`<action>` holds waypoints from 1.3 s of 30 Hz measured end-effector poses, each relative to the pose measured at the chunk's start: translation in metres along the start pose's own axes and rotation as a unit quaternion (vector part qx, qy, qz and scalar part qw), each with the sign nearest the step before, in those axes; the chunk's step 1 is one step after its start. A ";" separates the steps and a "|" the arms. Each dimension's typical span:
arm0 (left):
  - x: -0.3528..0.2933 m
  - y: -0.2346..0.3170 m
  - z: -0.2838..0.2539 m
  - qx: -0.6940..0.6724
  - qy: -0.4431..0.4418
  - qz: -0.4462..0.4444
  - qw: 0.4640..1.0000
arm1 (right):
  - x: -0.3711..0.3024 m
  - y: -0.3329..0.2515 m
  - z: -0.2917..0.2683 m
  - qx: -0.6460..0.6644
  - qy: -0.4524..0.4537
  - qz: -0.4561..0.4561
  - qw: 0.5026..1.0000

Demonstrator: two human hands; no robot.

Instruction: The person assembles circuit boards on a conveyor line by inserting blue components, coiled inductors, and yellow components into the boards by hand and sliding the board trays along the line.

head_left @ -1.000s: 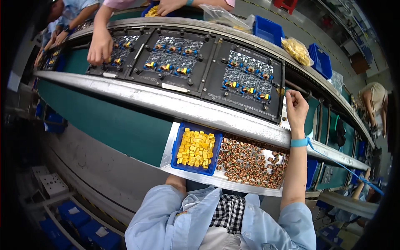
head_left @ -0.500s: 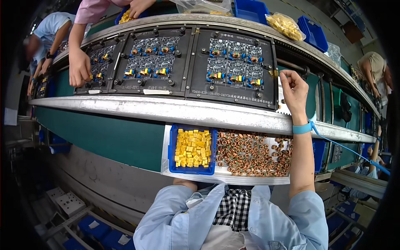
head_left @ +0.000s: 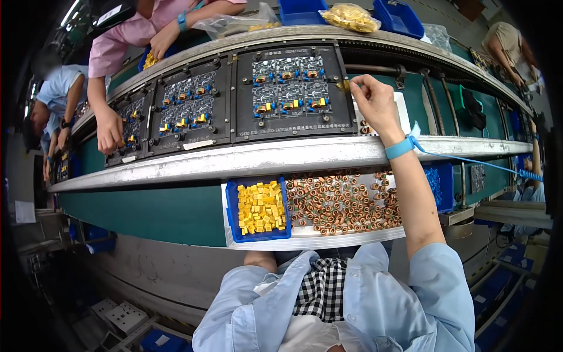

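My right hand [head_left: 375,104], with a blue wrist strap [head_left: 400,148], reaches over the metal rail. Its thumb and fingers are bent together, the tips at a small brass-coloured tab [head_left: 342,86] on the right edge of a black carrier [head_left: 243,82]. Whether anything sits in the pinch is hidden. Circuit boards [head_left: 288,88] with copper coils, blue parts and yellow blocks fill the carrier. My left forearm [head_left: 260,259] passes under the white tray, and the hand is out of sight. Before me stand a blue bin [head_left: 230,206] of yellow block components [head_left: 261,206] and many loose copper-wound ring coils [head_left: 337,202].
Two more carriers [head_left: 220,88] adjoin on the left, where a pink-sleeved co-worker's hand [head_left: 109,132] works. The metal rail [head_left: 281,154] runs across in front. Blue cord [head_left: 469,162] trails right from my strap. Beyond the line lie blue bins [head_left: 402,17] and a bag of yellow parts [head_left: 352,17].
The carriers have shifted left along the line relative to the blue bin. My right hand has moved left with the carrier's edge. The whole view has shifted a little too.
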State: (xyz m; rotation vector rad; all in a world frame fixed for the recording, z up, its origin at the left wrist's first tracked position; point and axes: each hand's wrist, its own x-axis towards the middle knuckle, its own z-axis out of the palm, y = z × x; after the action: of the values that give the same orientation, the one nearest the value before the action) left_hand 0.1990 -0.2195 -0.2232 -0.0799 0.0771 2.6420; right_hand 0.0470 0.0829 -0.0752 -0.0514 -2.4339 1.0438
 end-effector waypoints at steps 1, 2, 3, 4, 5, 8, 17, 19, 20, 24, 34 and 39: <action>0.002 -0.002 0.006 0.032 0.015 -0.030 0.999 | 0.000 0.002 0.000 0.007 0.001 -0.005 1.000; 0.010 -0.008 0.015 0.060 0.022 -0.071 0.995 | 0.000 0.009 -0.002 0.003 0.010 -0.009 1.000; 0.018 -0.017 0.021 0.088 0.024 -0.118 0.989 | 0.000 0.012 0.003 0.029 0.021 -0.025 0.999; 0.030 -0.031 0.027 0.114 0.023 -0.168 0.979 | 0.001 0.007 0.007 0.026 0.018 -0.023 0.999; 0.041 -0.045 0.034 0.141 0.018 -0.217 0.966 | 0.001 0.002 0.016 0.009 0.035 -0.024 0.999; 0.053 -0.091 0.075 0.231 -0.001 -0.339 0.912 | 0.003 0.003 0.022 0.036 0.045 -0.039 0.998; 0.007 -0.046 0.156 0.552 0.031 -0.383 0.740 | -0.003 0.011 0.014 0.041 0.105 -0.038 0.993; -0.007 -0.028 0.166 0.613 0.050 -0.374 0.694 | -0.002 0.017 0.011 0.042 0.102 -0.035 0.993; -0.012 -0.021 0.171 0.642 0.058 -0.370 0.669 | -0.002 0.022 0.008 0.040 0.097 -0.029 0.994; -0.061 0.034 0.175 0.750 0.115 -0.330 0.561 | -0.003 0.011 0.014 0.058 0.081 -0.030 0.995; 0.035 0.008 0.084 0.954 -0.041 0.222 0.198 | -0.003 0.013 0.010 0.058 0.087 -0.018 0.994; 0.036 0.013 0.082 0.961 -0.006 0.161 0.223 | -0.003 0.008 0.008 0.072 0.065 -0.024 0.995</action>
State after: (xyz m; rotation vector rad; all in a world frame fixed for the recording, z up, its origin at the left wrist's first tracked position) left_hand 0.1576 -0.2084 -0.1439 0.7933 3.0990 0.7542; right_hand 0.0444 0.0832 -0.0866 -0.0132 -2.2265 1.1552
